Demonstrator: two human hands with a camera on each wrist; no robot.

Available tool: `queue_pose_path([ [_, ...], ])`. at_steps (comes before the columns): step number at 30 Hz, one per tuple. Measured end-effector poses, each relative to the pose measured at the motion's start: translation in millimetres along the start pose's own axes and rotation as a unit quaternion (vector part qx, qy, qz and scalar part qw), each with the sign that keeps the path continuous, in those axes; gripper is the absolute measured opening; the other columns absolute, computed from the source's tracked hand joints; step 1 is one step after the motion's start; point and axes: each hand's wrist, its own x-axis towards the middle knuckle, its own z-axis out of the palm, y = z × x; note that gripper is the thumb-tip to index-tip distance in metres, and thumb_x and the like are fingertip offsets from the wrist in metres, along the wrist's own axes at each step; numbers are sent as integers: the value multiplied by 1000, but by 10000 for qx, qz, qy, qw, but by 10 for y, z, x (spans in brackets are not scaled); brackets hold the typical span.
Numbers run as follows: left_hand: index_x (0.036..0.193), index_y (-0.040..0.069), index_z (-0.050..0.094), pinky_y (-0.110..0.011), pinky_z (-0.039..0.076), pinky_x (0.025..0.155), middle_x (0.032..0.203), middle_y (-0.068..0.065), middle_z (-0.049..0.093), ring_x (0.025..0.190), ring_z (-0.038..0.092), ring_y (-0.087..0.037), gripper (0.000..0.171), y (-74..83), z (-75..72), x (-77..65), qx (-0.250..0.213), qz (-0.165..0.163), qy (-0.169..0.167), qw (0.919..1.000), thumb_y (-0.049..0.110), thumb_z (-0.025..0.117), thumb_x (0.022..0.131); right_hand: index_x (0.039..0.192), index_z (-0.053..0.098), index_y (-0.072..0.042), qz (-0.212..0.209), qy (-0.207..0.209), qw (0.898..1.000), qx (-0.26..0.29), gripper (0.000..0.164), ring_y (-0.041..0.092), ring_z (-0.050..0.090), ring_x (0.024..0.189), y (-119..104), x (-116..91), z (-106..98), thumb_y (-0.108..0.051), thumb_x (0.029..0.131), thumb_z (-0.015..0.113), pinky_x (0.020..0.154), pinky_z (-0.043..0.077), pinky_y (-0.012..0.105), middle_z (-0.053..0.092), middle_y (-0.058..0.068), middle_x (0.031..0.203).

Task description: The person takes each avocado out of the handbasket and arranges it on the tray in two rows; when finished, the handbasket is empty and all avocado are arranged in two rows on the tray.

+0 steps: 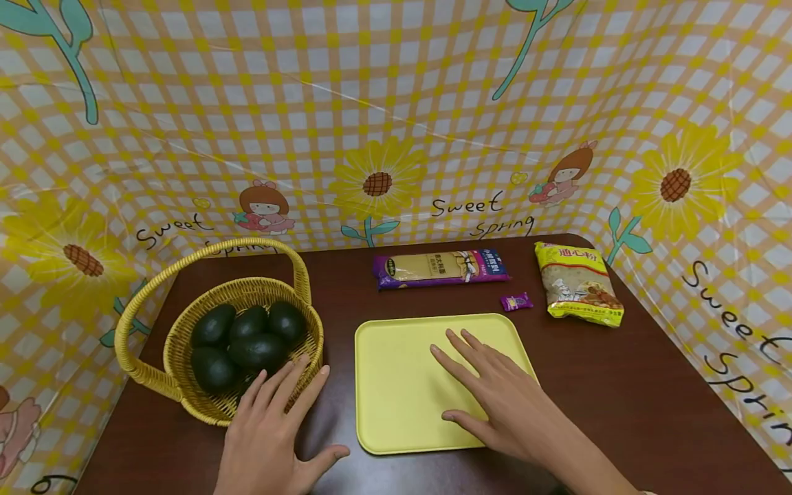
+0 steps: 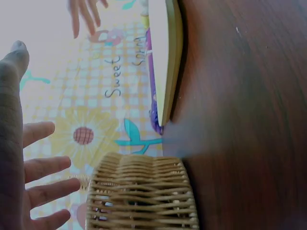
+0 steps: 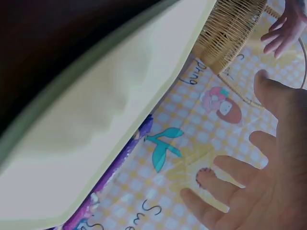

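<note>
My left hand (image 1: 266, 430) is spread with fingers extended at the near right side of a yellow woven basket (image 1: 176, 347). Its fingertips overlap the rim in the head view; the left wrist view shows the hand apart from the basket wall (image 2: 144, 196). Several smooth, dark green avocados (image 1: 256, 352) lie inside the basket, some partly covered by others. Over the right part of a pale yellow rectangular tray (image 1: 396, 385) hovers my right hand (image 1: 495, 399), fingers extended and nothing held. In the right wrist view, a gap separates that hand from the tray (image 3: 110, 110).
Behind the tray lies a long purple spaghetti pack (image 1: 433, 269). A small purple wrapped candy (image 1: 516, 302) sits near the tray's far right corner, beside a yellow pasta bag (image 1: 578, 285). The basket's tall handle (image 1: 139, 295) arches up. Checkered cloth (image 1: 371, 89) surrounds the dark table (image 1: 619, 399).
</note>
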Motion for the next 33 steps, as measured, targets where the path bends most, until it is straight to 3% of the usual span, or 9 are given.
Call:
queue_pose_path([
  [4, 157, 28, 60, -56, 58, 95, 157, -7, 60, 121, 66, -32, 95, 5, -38, -57, 66, -255, 145, 9995, 91, 59, 86, 170, 38, -21, -223, -52, 9997, 102, 84, 37, 49, 151, -4, 120, -13, -51, 101, 75, 108, 54, 57, 42, 13, 170],
  [9, 152, 27, 65, -50, 60, 77, 154, -5, 62, 108, 68, -29, 88, -22, -77, -112, 157, -472, 343, 9982, 90, 48, 93, 171, 35, -26, -429, -138, 9989, 82, 88, 30, 53, 147, -78, 306, -42, -46, 98, 79, 107, 54, 54, 48, 10, 166],
  [15, 148, 26, 69, -49, 60, 68, 145, -7, 68, 99, 67, -29, 83, -62, -105, -160, 185, -629, 701, 9954, 87, 45, 96, 170, 35, -29, -616, -200, 9978, 109, 84, 27, 54, 145, -198, 507, -40, -46, 100, 78, 108, 53, 53, 51, 10, 163],
  [24, 144, 26, 72, -40, 51, 56, 134, -7, 73, 84, 61, -23, 76, -148, -91, -214, 248, -858, 1040, 9906, 82, 47, 99, 170, 36, -27, -998, -236, 9946, 151, 79, 26, 57, 142, -270, 741, 21, -45, 102, 75, 106, 55, 51, 53, 9, 161],
  [28, 140, 24, 75, -38, 48, 53, 130, -8, 74, 81, 58, -21, 74, -194, -95, -256, 182, -1120, 1155, 9868, 79, 47, 101, 168, 39, -25, -1275, -247, 9915, 61, 75, 27, 57, 142, -306, 894, 32, -43, 104, 73, 106, 55, 50, 52, 9, 162],
  [31, 137, 22, 77, -38, 47, 52, 128, -8, 74, 81, 60, -22, 69, -230, -94, -298, 148, -1312, 1193, 9840, 76, 55, 100, 167, 42, -25, -1463, -269, 9889, 25, 71, 28, 57, 142, -347, 1020, 39, -43, 105, 72, 107, 55, 50, 53, 8, 162],
  [33, 136, 21, 77, -38, 48, 52, 128, -7, 74, 83, 61, -23, 65, -256, -95, -328, 154, -1455, 1178, 9822, 71, 68, 96, 166, 44, -26, -1557, -274, 9874, 23, 68, 28, 58, 141, -380, 1110, 53, -43, 105, 71, 107, 55, 49, 54, 8, 160],
])
